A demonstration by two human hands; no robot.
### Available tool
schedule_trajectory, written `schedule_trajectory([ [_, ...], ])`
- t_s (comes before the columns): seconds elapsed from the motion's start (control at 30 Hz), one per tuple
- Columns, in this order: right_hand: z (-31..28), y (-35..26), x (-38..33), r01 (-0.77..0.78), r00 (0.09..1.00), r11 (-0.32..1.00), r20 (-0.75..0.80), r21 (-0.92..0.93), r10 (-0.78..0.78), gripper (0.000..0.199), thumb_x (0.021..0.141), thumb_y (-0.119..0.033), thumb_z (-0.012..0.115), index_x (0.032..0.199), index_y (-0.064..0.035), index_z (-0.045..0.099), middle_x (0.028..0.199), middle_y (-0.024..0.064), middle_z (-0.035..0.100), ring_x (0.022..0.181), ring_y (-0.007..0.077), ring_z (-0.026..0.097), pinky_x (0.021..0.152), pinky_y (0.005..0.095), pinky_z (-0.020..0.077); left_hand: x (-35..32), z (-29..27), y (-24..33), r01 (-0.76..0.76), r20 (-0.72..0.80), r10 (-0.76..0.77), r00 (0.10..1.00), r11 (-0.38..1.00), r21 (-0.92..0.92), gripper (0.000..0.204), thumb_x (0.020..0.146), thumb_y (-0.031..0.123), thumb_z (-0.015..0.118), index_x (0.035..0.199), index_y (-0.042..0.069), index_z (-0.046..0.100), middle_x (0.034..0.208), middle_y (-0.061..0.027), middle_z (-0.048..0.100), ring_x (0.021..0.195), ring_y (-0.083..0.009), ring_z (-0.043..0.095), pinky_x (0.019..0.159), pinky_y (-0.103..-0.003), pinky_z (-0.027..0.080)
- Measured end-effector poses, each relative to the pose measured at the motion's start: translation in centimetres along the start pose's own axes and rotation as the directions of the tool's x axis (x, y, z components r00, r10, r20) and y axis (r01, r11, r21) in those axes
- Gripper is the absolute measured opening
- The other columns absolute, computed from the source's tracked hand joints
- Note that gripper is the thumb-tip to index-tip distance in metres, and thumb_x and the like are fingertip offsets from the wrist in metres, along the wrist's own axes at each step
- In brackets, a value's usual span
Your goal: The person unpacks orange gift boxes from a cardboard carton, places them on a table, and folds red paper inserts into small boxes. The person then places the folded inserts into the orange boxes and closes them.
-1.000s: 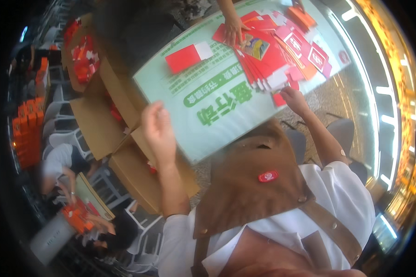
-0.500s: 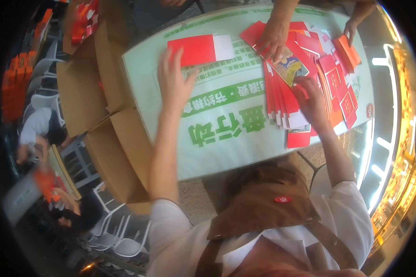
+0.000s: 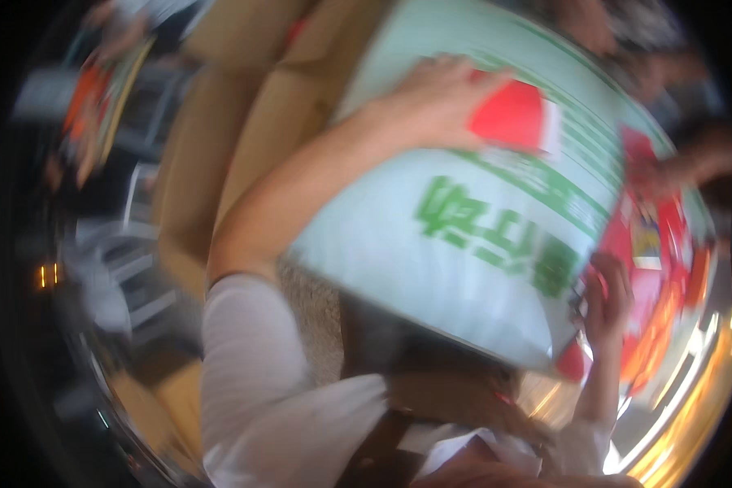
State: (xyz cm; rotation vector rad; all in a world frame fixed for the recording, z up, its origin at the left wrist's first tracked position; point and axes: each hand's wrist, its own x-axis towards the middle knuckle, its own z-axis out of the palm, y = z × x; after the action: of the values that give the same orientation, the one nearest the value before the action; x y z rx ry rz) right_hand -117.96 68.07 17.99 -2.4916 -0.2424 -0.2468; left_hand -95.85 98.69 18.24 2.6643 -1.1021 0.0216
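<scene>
View swung and blurred; worktop (image 3: 431,268) now tilted, fills centre. Left hand (image 3: 431,102) moved from bare cloth onto red-and-white card (image 3: 516,118), fingers now resting on its red end. Right hand (image 3: 606,297) shifted to worktop's near edge, beside red packets (image 3: 655,268). Other people's hands now mostly out of view.

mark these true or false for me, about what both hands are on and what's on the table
1. The left hand rests on a red and white packet. True.
2. The table cover is plain blue. False: it is pale green with green lettering.
3. The right hand is at the red packets near the table's edge. True.
4. The left arm is bare to the shoulder. False: a white sleeve covers the upper arm.
</scene>
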Motion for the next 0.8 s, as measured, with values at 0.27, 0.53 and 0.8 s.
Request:
schedule_trajectory([
  [0.27, -0.2, -4.4, -6.7, 0.130, 0.990, 0.990, -0.067, 0.061, -0.126, 0.017, 0.097, -0.004, 0.051, 0.105, 0.0066, 0.062, 0.103, 0.0170, 0.065, 0.090, 0.0280, 0.062, 0.078, 0.0362, 0.0500, -22.5, -5.1, 0.0, 0.442, -0.568, -0.504, 0.651, 0.860, -0.255, 0.097, 0.071, 0.036, 0.086, 0.150, 0.014, 0.035, 0.130, -0.0276, 0.049, 0.119, -0.0431, 0.053, 0.097, -0.051, 0.049],
  [0.53, -2.9, 0.1, -14.7, 0.028, 0.985, 0.997, -0.169, 0.075, -0.014, 0.015, 0.097, -0.001, 0.053, 0.104, 0.0065, 0.064, 0.102, 0.0141, 0.065, 0.096, 0.0248, 0.062, 0.088, 0.0348, 0.0486, -37.3, -10.6, -7.4, 0.866, -0.743, -0.499, 0.446, 0.451, 0.217, 0.075, 0.073, 0.062, 0.076, 0.112, -0.001, 0.064, 0.106, -0.0259, 0.067, 0.109, -0.0410, 0.061, 0.089, -0.048, 0.049],
  [0.8, -7.3, 1.8, -14.8, -0.136, 0.947, 0.988, -0.283, 0.067, 0.150, 0.018, 0.093, -0.005, 0.061, 0.109, 0.0025, 0.064, 0.100, 0.0146, 0.067, 0.088, 0.0214, 0.067, 0.078, 0.0320, 0.0520, -28.8, -0.9, 7.8, 0.598, -0.521, -0.571, 0.634, 0.790, -0.139, 0.053, 0.094, 0.030, 0.066, 0.140, 0.010, 0.052, 0.151, -0.0197, 0.041, 0.141, -0.0353, 0.038, 0.115, -0.045, 0.032],
])
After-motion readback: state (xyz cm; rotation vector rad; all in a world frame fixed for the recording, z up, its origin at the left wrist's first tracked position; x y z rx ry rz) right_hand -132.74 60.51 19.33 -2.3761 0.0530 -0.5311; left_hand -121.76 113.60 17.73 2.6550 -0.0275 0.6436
